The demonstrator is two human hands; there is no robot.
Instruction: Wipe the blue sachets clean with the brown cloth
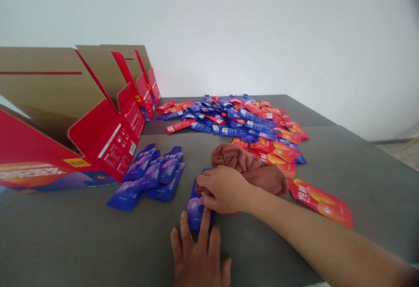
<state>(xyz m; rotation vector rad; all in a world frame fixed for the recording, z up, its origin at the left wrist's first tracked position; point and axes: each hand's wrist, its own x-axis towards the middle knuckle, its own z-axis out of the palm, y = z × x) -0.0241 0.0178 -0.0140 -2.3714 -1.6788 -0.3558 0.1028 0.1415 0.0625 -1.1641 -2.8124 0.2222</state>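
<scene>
A blue sachet lies flat on the grey table in front of me. My left hand is spread, with fingertips resting on the sachet's near end. My right hand is closed on a brown cloth, a bunched piece of which presses on the sachet's upper part. Most of the cloth lies crumpled behind and to the right of that hand. Left of the sachet, several blue sachets overlap in a small group. A single orange-red sachet lies to the right, beyond my right forearm.
Open red cardboard boxes with raised brown flaps stand in a row along the left. A broad heap of blue and red sachets covers the back of the grey table. Behind it rises a white wall.
</scene>
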